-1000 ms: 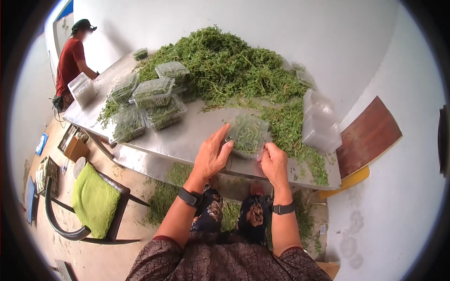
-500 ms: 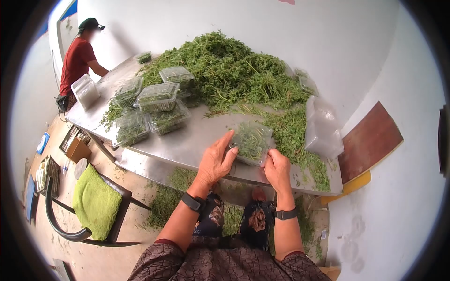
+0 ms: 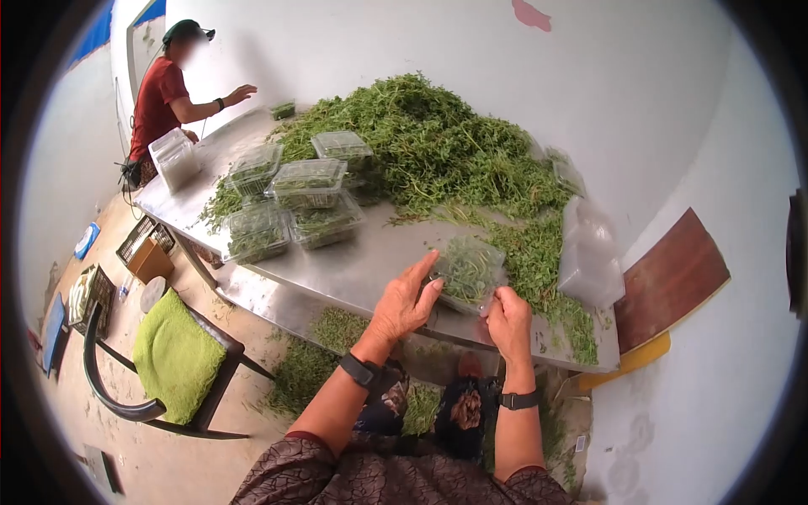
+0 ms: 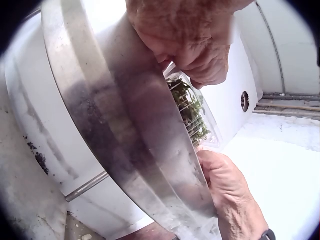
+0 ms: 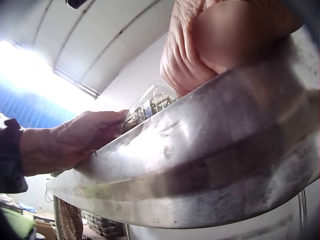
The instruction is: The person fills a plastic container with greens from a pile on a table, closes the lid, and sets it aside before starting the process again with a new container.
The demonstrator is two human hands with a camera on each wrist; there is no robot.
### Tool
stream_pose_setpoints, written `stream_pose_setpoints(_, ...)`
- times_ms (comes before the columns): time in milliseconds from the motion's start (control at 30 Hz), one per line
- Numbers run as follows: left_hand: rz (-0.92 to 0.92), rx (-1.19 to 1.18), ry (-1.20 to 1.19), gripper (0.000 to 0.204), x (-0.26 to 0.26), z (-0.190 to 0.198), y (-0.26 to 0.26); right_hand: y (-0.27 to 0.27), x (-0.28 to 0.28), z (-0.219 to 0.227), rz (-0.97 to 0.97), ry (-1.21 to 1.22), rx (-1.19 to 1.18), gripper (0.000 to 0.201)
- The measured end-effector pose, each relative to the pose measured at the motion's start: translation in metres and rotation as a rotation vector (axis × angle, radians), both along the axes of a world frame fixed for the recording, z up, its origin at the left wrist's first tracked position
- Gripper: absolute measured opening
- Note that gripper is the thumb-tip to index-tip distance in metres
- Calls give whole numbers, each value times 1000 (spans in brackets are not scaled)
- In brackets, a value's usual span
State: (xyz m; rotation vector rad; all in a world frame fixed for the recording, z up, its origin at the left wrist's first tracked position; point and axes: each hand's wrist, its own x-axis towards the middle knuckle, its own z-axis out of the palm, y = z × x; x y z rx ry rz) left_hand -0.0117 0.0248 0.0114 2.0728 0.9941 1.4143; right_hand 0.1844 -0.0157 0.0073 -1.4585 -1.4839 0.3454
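Observation:
A clear plastic clamshell box (image 3: pixel 468 271) filled with green sprigs sits at the table's near edge, lid down. My left hand (image 3: pixel 406 305) holds its left side, the fingers along the box and the thumb at its near corner. With curled fingers my right hand (image 3: pixel 511 324) pinches the near right corner. From the left wrist, the box's ribbed side (image 4: pixel 187 110) shows between both hands, and the metal table edge hides its lower part. The right wrist view has the left thumb at the box (image 5: pixel 150 107).
A big heap of greens (image 3: pixel 438 135) covers the back of the metal table (image 3: pixel 404 244). Several filled boxes (image 3: pixel 310 181) are stacked to the left. Nested empty containers (image 3: pixel 589 257) stand at the right. A chair with a green cover (image 3: pixel 181 353) and another person (image 3: pixel 160 105) are at the left.
The head view has shifted, so the table appears lower and further right. Both hands stay on the box. The other person has raised an arm over the table.

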Motion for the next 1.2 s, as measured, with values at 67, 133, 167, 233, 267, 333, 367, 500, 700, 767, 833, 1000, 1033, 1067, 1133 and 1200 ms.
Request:
stream_pose_setpoints(67,11,-10,-12,44,-1,-1,1,0,0,2,-10,-17,9,9)
stream_pose_setpoints(133,24,-65,-25,42,-1,-4,2,-2,-3,5,11,26,35,8)
stream_pose_setpoints(167,52,-113,-45,39,-1,-5,3,-2,-4,6,-2,36,28,8)
stream_pose_setpoints(233,141,-63,-92,37,1,-9,7,-3,-5,8,18,32,53,8)
stream_pose_setpoints(267,241,-6,-149,35,1,-10,8,-3,-5,7,9,42,48,8)
stream_pose_setpoints(333,261,-6,-167,33,1,-7,6,-2,-4,5,32,22,82,9)
stream_pose_setpoints(367,269,-6,-176,33,0,-8,7,-2,-3,4,25,31,81,9)
stream_pose_setpoints(500,269,19,-80,43,0,-5,6,-5,-5,7,31,73,48,11)
stream_pose_setpoints(700,162,184,85,71,0,-1,2,-6,-6,10,23,97,75,7)
stream_pose_setpoints(767,120,199,148,79,1,0,1,-6,-5,8,24,95,78,7)
stream_pose_setpoints(833,139,291,315,88,1,1,0,-3,-4,6,14,29,118,7)
stream_pose_setpoints(1000,213,342,439,93,5,6,-5,-3,-4,6,30,43,94,7)
stream_pose_setpoints(1033,237,345,474,92,5,6,-5,-4,-4,7,36,47,91,7)
stream_pose_setpoints(1067,262,346,507,91,5,6,-6,-5,-4,9,49,35,94,7)
stream_pose_setpoints(1133,284,330,498,87,5,6,-7,-7,-4,13,64,85,25,7)
stream_pose_setpoints(1200,233,281,447,82,6,6,-8,-6,-4,9,79,78,29,7)
